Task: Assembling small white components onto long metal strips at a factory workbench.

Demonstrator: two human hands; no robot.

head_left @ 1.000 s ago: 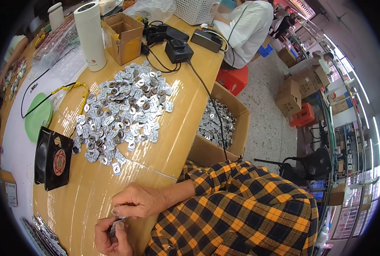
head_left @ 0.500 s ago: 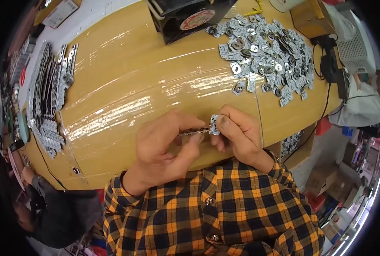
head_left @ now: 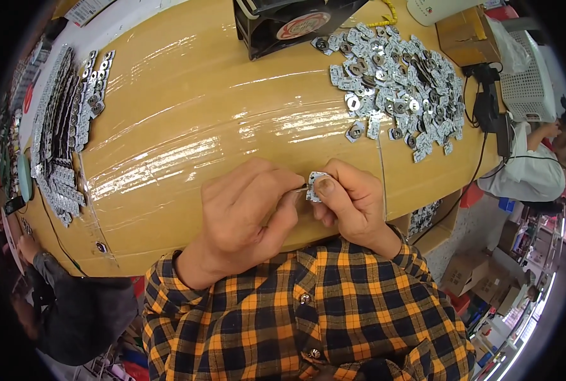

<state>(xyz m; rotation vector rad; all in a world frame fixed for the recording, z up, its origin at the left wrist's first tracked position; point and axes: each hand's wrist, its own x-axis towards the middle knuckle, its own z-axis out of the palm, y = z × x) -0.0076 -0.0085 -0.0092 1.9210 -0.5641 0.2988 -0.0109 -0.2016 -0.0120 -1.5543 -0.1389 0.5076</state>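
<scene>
Close to the table's near edge, my right hand (head_left: 353, 198) pinches a small white circuit board (head_left: 311, 193) between thumb and fingers. Dark marks and notched edges show on the board. My left hand (head_left: 248, 206) is closed, with thumb and forefinger meeting at the board's left side. A thin, edge-on metallic piece (head_left: 301, 188) pokes out of that pinch and touches or nearly touches the board. Most of this piece is hidden by my left fingers, so its kind is unclear.
A heap of small boards with round metal parts (head_left: 404, 95) covers the table's far right. Joined strips of similar boards (head_left: 60, 120) lie at the left. A black fan (head_left: 296, 25) stands at the back. Other people sit left (head_left: 83, 311) and right (head_left: 531, 159).
My left fingers have closed further over the thin piece, which showed more before. The board in my right hand is now turned slightly and more covered by my thumb. The whole view has shifted slightly.
</scene>
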